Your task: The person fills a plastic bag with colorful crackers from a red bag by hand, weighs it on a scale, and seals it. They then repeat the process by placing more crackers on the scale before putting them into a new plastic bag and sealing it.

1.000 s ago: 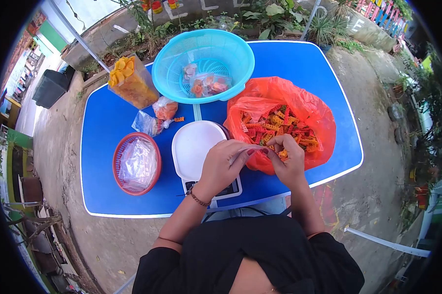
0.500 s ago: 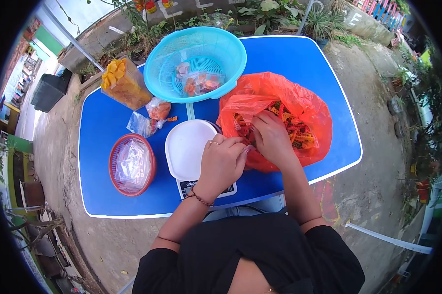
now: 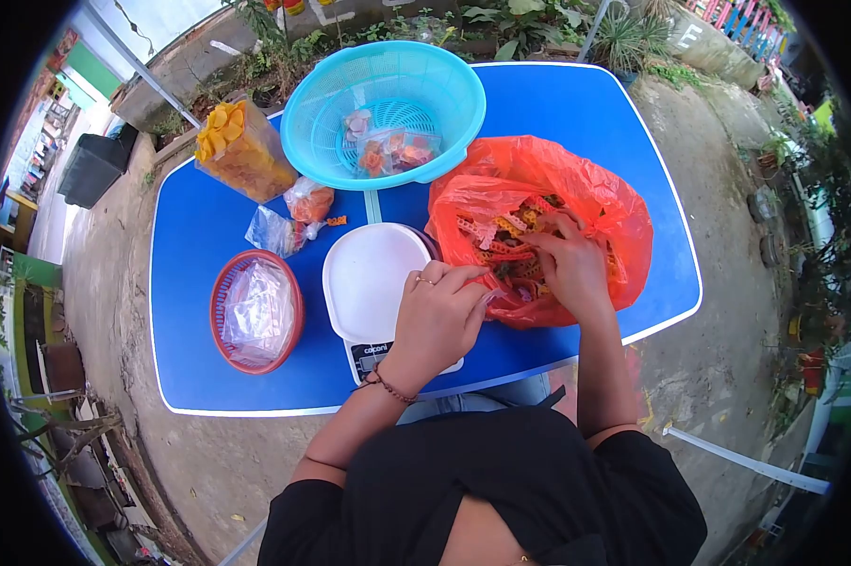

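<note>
My right hand (image 3: 576, 267) reaches into a red plastic bag (image 3: 623, 222), its fingers apart over wavy orange, pink and yellow snack pieces (image 3: 505, 247). Whether a piece sits between those fingertips cannot be made out. Beside the bag's left edge, my left hand (image 3: 441, 319) is closed, with a small clear plastic bag (image 3: 487, 298) pinched at its fingertips. That hand is over the right side of a white kitchen scale (image 3: 369, 283) and partly covers it.
A turquoise basket (image 3: 303, 113) with small filled packets is at the back. Left of the scale, a red-brown basket (image 3: 298, 316) holds clear bags. Behind it are plastic packets (image 3: 272, 234) and a tall bag of yellow chips (image 3: 246, 156). Everything rests on a blue table (image 3: 190, 226).
My right hand has moved right within the red bag, uncovering more snack pieces. My left hand has shifted slightly right, still with the clear bag. The view has shifted slightly.
</note>
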`<state>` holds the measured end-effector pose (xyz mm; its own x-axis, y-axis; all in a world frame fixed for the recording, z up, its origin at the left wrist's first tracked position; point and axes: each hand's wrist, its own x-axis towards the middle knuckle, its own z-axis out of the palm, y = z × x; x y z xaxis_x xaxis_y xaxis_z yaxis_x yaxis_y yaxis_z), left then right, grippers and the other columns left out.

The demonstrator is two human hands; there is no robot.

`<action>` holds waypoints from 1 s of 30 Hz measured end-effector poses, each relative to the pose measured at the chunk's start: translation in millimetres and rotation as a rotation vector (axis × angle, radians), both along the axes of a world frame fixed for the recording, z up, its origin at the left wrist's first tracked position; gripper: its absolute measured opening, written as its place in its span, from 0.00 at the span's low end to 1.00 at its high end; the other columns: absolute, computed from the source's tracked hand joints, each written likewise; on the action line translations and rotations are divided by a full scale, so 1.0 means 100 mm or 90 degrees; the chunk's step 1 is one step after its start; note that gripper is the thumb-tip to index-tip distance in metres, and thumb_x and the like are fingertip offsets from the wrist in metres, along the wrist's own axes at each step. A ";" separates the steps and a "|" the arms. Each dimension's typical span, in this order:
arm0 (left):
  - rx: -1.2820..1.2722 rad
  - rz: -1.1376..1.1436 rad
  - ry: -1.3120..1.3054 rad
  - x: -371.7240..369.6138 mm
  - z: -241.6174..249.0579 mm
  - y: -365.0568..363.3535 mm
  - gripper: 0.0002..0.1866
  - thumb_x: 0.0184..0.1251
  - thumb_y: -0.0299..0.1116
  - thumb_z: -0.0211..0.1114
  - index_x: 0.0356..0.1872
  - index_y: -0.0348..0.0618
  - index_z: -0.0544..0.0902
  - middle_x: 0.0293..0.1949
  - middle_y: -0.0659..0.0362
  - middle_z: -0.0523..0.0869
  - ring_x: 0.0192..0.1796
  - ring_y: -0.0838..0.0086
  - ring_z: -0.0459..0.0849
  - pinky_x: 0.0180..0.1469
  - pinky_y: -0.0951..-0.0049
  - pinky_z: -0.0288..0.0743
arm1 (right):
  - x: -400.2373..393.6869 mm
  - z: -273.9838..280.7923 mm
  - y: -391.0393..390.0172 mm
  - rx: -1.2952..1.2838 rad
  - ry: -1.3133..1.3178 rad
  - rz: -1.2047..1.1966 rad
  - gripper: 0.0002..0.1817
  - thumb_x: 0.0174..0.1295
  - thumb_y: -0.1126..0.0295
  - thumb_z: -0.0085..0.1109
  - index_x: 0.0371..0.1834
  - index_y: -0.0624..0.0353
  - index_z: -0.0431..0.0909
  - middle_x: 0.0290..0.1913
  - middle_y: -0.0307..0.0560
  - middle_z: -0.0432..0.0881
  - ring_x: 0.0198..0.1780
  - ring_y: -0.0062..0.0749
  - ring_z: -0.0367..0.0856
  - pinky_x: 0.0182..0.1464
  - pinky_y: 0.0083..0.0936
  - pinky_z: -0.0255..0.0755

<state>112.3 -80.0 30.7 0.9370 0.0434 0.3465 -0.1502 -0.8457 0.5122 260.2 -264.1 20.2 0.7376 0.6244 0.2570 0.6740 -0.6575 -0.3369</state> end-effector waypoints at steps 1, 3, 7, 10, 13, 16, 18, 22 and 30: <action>0.002 -0.020 -0.013 0.00 0.03 -0.01 0.05 0.64 0.34 0.70 0.36 0.47 0.90 0.55 0.61 0.88 0.54 0.64 0.81 0.58 0.58 0.67 | 0.03 -0.03 -0.07 0.023 0.027 -0.007 0.14 0.61 0.75 0.63 0.47 0.46 0.91 0.55 0.41 0.84 0.49 0.44 0.87 0.47 0.42 0.81; 0.013 -0.052 -0.030 0.00 0.04 -0.03 0.05 0.64 0.35 0.70 0.34 0.47 0.90 0.57 0.60 0.88 0.57 0.63 0.80 0.61 0.56 0.63 | 0.10 -0.10 -0.14 0.067 -0.014 -0.003 0.14 0.60 0.79 0.61 0.45 0.51 0.91 0.55 0.44 0.85 0.39 0.44 0.89 0.42 0.38 0.81; 0.043 -0.092 -0.012 0.04 -0.04 -0.11 0.06 0.64 0.36 0.70 0.32 0.47 0.89 0.57 0.58 0.87 0.62 0.63 0.79 0.66 0.49 0.57 | 0.08 -0.03 -0.06 0.048 -0.058 -0.062 0.16 0.59 0.78 0.61 0.49 0.54 0.89 0.56 0.43 0.85 0.47 0.46 0.87 0.53 0.43 0.78; 0.067 -0.084 0.038 0.02 -0.14 -0.14 0.05 0.64 0.35 0.69 0.33 0.48 0.89 0.54 0.60 0.88 0.60 0.65 0.79 0.67 0.47 0.54 | -0.04 -0.02 0.12 0.033 -0.128 -0.013 0.17 0.59 0.74 0.64 0.52 0.52 0.88 0.58 0.42 0.84 0.61 0.49 0.79 0.64 0.49 0.70; 0.082 -0.064 0.070 0.00 -0.11 -0.12 0.04 0.64 0.34 0.69 0.33 0.48 0.89 0.48 0.63 0.87 0.56 0.68 0.80 0.69 0.45 0.52 | -0.20 -0.11 0.30 0.050 -0.040 0.098 0.18 0.57 0.69 0.68 0.53 0.48 0.88 0.62 0.42 0.81 0.71 0.51 0.68 0.70 0.53 0.63; 0.093 -0.056 0.070 -0.02 -0.10 -0.09 0.03 0.63 0.33 0.68 0.34 0.49 0.88 0.43 0.66 0.86 0.53 0.70 0.79 0.69 0.43 0.50 | -0.25 -0.16 0.31 0.049 0.001 0.119 0.18 0.56 0.66 0.70 0.51 0.46 0.88 0.64 0.43 0.78 0.73 0.53 0.65 0.71 0.53 0.62; 0.091 -0.051 0.066 -0.04 -0.10 -0.07 0.03 0.63 0.32 0.68 0.34 0.49 0.88 0.42 0.67 0.85 0.52 0.70 0.79 0.69 0.42 0.50 | -0.21 -0.16 0.28 0.031 -0.016 0.105 0.16 0.55 0.65 0.71 0.48 0.46 0.88 0.61 0.42 0.79 0.71 0.51 0.67 0.69 0.53 0.64; 0.071 -0.054 0.058 -0.04 -0.11 -0.08 0.02 0.62 0.32 0.69 0.33 0.49 0.88 0.42 0.67 0.85 0.53 0.70 0.79 0.69 0.42 0.50 | -0.10 -0.03 0.09 -0.023 -0.054 0.036 0.10 0.54 0.66 0.72 0.40 0.48 0.88 0.53 0.37 0.82 0.62 0.44 0.75 0.62 0.52 0.68; 0.060 -0.057 0.047 -0.05 -0.14 -0.10 0.02 0.63 0.33 0.70 0.33 0.49 0.88 0.43 0.67 0.85 0.53 0.70 0.79 0.68 0.44 0.51 | 0.13 -0.16 -0.05 0.105 -0.101 -0.094 0.06 0.57 0.74 0.67 0.38 0.54 0.88 0.42 0.43 0.84 0.48 0.38 0.86 0.57 0.52 0.69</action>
<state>107.2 -89.6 17.1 0.9586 -0.0707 0.2757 -0.1922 -0.8751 0.4440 273.1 -269.0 3.7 0.7601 0.4530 0.4659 0.6276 -0.6976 -0.3455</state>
